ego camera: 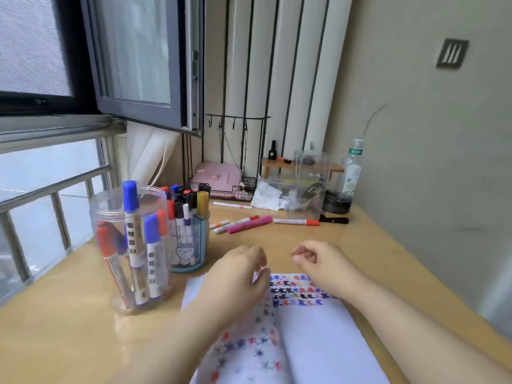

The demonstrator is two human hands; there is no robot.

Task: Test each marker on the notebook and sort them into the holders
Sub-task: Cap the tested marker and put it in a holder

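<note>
An open notebook with rows of coloured star marks lies at the near edge of the wooden desk. My left hand hovers over its top left corner, fingers loosely curled and holding nothing. Just to the right, my right hand is above the notebook's top edge, fingers curled in, nothing seen in it. A clear round jar on the left holds several blue and red markers. Behind it a blue cup holder is packed with several thinner markers. Loose markers lie farther back: a magenta one, an orange-capped one, two more with orange caps.
A white pen lies near a wire tray with a pink case. A clear plastic box, a small wooden shelf, a bottle and a dark round tin stand at the back right. An open window frame overhangs the desk's left.
</note>
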